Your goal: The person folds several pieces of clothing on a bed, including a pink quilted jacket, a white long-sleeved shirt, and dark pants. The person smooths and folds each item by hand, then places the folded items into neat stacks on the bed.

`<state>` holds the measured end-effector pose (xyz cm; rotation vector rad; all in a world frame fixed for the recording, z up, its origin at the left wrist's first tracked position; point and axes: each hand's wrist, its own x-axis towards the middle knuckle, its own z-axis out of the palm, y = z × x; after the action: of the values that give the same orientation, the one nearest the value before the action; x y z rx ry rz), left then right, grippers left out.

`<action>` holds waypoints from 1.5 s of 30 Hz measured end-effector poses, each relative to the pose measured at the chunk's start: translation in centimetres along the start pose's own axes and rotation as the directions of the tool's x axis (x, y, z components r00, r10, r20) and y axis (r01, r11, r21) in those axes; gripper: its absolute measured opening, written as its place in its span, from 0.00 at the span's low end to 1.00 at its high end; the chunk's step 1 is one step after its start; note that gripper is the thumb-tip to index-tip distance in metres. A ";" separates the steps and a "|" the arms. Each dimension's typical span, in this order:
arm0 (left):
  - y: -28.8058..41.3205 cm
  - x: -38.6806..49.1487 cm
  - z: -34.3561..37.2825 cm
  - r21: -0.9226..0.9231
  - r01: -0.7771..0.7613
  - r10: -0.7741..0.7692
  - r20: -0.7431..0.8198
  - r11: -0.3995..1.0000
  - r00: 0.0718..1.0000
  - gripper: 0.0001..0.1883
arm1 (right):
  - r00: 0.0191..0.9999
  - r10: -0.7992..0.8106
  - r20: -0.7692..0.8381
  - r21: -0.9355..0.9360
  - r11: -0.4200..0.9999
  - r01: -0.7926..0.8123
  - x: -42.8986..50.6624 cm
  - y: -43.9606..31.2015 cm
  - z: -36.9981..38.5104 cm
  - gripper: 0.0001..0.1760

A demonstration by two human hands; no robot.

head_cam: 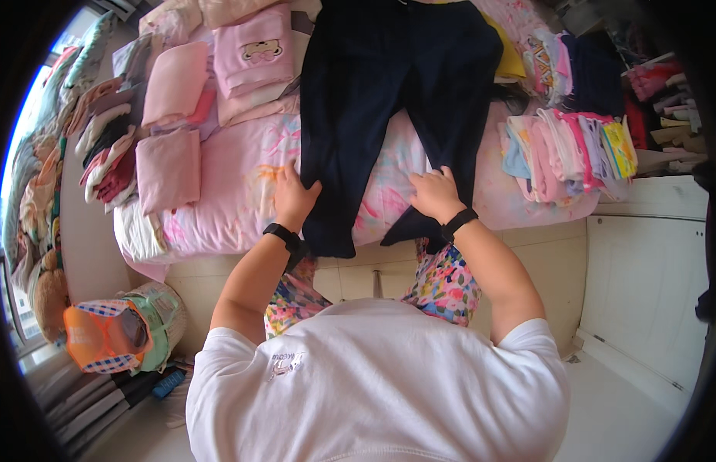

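Observation:
Dark navy trousers (352,115) lie spread on a bed with a pink floral cover (231,167), the waist away from me and the leg ends over the near edge. My left hand (295,195) is at the outer edge of the left trouser leg, thumb by the cloth; whether it pinches the fabric is not clear. My right hand (436,192) rests at the inner side of the right leg, whose lower end is bent inward below the wrist. Its grip on the cloth cannot be made out. Both wrists wear black bands.
Folded pink clothes (168,170) and a pink fleece with a bear face (254,52) lie at the left. A row of folded clothes (560,153) lies at the right, beside a white cabinet (644,277). An orange bag (98,335) stands on the floor at lower left.

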<state>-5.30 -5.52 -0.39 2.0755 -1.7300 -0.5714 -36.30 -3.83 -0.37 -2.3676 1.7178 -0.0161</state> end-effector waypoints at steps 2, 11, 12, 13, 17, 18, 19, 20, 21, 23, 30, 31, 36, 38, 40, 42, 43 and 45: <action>-1.9 -2.5 -0.7 -0.067 0.117 -0.110 0.103 0.991 0.989 0.32 | 0.993 0.072 0.092 -0.174 0.983 -0.055 -2.6 0.6 -0.6 0.11; -3.5 -8.8 0.6 -0.113 -0.001 -0.018 -0.171 0.994 0.985 0.23 | 0.891 0.438 0.120 -0.329 0.864 -0.381 -7.2 0.3 -1.7 0.17; -3.5 -8.9 0.7 -0.100 0.027 -0.037 -0.098 0.995 0.995 0.25 | 0.911 0.361 0.201 -0.179 0.928 -0.328 -7.0 -0.5 -0.9 0.17; -3.6 -9.2 0.9 -0.068 0.027 -0.030 -0.047 0.997 0.998 0.26 | 0.933 0.253 0.256 -0.006 0.966 -0.260 -6.7 -1.4 0.1 0.18; -4.3 -9.9 1.5 0.002 0.059 -0.059 0.028 0.998 0.998 0.26 | 0.956 -0.010 0.294 0.515 0.844 -0.150 -4.9 -6.7 5.3 0.20; -4.7 -10.0 1.5 0.001 0.061 -0.061 0.000 0.998 0.998 0.26 | 0.963 0.002 0.269 0.571 0.805 -0.161 -4.4 -7.9 6.4 0.20; -5.0 -10.1 1.6 0.008 0.074 -0.074 0.015 0.997 0.997 0.26 | 0.968 0.021 0.250 0.623 0.762 -0.177 -3.8 -9.0 7.4 0.20; -5.4 -10.2 1.7 0.010 0.075 -0.075 0.023 0.997 0.997 0.26 | 0.966 0.057 0.253 0.655 0.725 -0.214 -3.3 -9.9 8.2 0.20; -5.8 -10.1 1.7 0.013 0.074 -0.074 0.029 0.997 0.997 0.27 | 0.964 0.047 0.262 0.688 0.692 -0.220 -2.7 -10.6 8.7 0.21; -6.5 -9.6 1.4 -0.076 0.076 -0.060 0.188 0.994 0.980 0.25 | 0.933 0.088 0.350 0.691 0.648 -0.320 -1.6 -11.6 9.2 0.23; -6.9 -10.1 -1.4 -0.810 0.446 0.114 0.520 0.381 0.847 0.11 | 0.930 0.064 0.363 0.932 0.002 -0.363 0.1 -13.3 7.6 0.18; -7.1 -10.2 -2.7 -0.816 0.504 0.072 0.542 0.283 0.838 0.11 | 0.889 0.154 0.431 0.898 -0.172 -0.405 0.5 -13.7 7.1 0.18; -8.7 -10.7 -8.9 -0.742 0.625 -0.114 0.618 0.243 0.778 0.17 | 0.864 -0.009 0.504 0.810 -0.341 -0.476 0.8 -15.5 5.5 0.08; -9.3 -10.8 -11.1 -0.714 0.598 -0.168 0.582 0.363 0.796 0.20 | 0.899 0.022 0.437 0.878 -0.226 -0.421 0.3 -16.1 5.4 0.10; -10.3 -10.8 -14.0 -0.680 0.533 -0.215 0.499 0.504 0.840 0.27 | 0.901 -0.040 0.432 0.880 -0.202 -0.430 -0.7 -15.8 5.4 0.13; -11.0 -11.1 -15.7 -0.721 0.511 -0.170 0.495 0.468 0.852 0.23 | 0.891 -0.049 0.452 0.888 -0.076 -0.454 -2.2 -14.8 5.5 0.15; -11.4 -11.3 -16.4 -0.752 0.603 -0.161 0.582 0.267 0.797 0.21 | 0.879 -0.023 0.476 0.879 -0.009 -0.476 -3.0 -14.3 5.5 0.17; -12.1 -12.2 -16.6 -0.602 0.587 -0.183 0.598 0.541 0.781 0.19 | 0.782 -0.110 0.614 0.785 -0.025 -0.619 -4.5 -13.4 5.8 0.15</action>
<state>11.59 9.06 8.09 1.7063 -0.8355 -1.7489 -24.35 5.31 -3.06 -0.7175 1.0881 -0.3691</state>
